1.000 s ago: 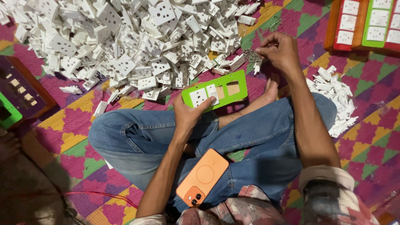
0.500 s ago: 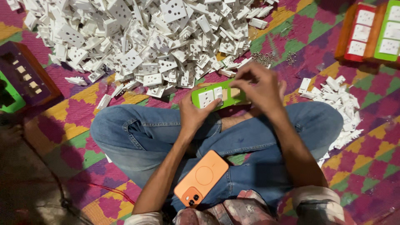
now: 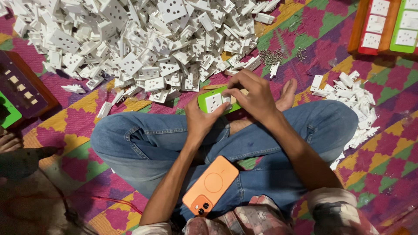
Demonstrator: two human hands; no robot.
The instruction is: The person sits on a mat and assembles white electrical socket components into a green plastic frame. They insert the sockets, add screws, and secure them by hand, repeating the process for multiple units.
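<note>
— What are the hands doing?

— The left hand [image 3: 201, 119] cups the green plate [image 3: 208, 101] from below, fingers curled around its near edge, seemingly to steady it above the crossed legs. The right hand [image 3: 254, 96] lies over the plate, fingertips pinched on a white socket piece [image 3: 214, 102] seated in it.

— And around the plate?

— Beyond it lies a pile of white socket parts [image 3: 143, 39]; small screws [image 3: 271, 55] scatter just right of that. An orange phone [image 3: 210, 185] rests on the lap, nearer than the plate.
</note>
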